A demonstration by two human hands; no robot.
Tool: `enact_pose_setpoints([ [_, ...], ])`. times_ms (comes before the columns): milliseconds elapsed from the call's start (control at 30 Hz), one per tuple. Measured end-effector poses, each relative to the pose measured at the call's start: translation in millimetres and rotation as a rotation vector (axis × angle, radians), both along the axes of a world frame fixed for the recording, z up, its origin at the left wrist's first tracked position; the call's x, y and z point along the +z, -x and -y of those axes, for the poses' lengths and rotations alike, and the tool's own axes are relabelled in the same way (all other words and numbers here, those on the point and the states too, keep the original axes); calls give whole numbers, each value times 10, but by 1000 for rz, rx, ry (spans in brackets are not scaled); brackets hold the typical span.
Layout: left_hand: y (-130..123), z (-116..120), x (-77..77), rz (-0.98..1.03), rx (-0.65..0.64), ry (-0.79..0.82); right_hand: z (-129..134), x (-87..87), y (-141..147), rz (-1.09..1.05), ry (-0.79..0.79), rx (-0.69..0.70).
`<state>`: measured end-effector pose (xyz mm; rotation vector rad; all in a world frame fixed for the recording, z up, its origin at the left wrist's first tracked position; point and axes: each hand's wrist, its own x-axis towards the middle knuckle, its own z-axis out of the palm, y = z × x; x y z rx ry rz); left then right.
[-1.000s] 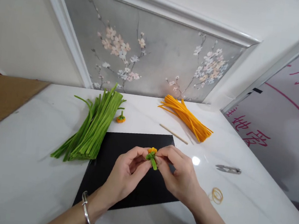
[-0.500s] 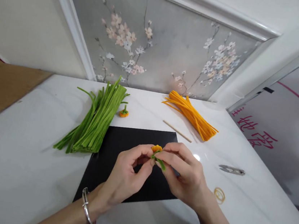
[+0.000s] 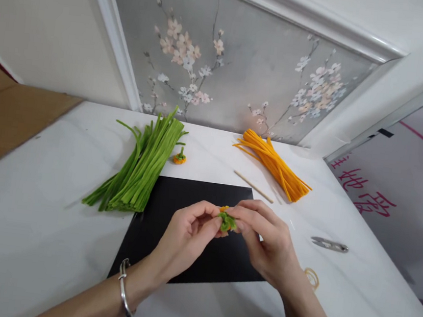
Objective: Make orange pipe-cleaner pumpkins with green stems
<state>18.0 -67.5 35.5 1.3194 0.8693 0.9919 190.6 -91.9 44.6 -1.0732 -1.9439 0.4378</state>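
Between my two hands is a small orange and green pipe-cleaner piece (image 3: 227,222), its green side turned up toward me and a bit of orange showing behind. My left hand (image 3: 192,236) pinches it from the left with thumb and fingers. From the right, my right hand (image 3: 265,237) grips the green part between thumb and forefinger. Both hands hover over a black mat (image 3: 192,189). Some of the piece is hidden by my fingers. A similar finished-looking orange and green piece (image 3: 180,157) stands on the table behind, its green stem pointing up.
A bundle of green pipe cleaners (image 3: 143,165) lies at left, and orange pipe cleaners (image 3: 274,166) lie at back right. Near the mat is a thin wooden stick (image 3: 253,186). Thread snips (image 3: 330,244) and yellowish rubber bands (image 3: 311,278) rest at right. A cardboard sheet (image 3: 18,124) covers the far left.
The piece in my hands has been turned, so more green and less orange faces me. The loose green end that stuck out is now folded in. The view has shifted slightly.
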Motion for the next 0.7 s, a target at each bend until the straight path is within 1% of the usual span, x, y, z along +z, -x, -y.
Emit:
enact_pose_setpoints([
  [100, -2, -20, 4, 15, -16, 61, -1, 2, -12, 25, 51, 62],
  [167, -2, -25, -4, 23, -16, 84, -7, 3, -12, 40, 68, 73],
  [333, -11, -23, -20, 2, 10, 44, -28, -10, -4, 47, 48, 41],
  [400, -15, -21, -22, 4, 6, 52, -33, -19, 3, 44, 44, 20],
  [600, -10, -30, -56, 41, -55, 117, -47, -51, 4, 21, 117, -4],
  [700, -2, -59, -93, 54, -65, 138, -68, -62, -14, -3, 151, 3],
])
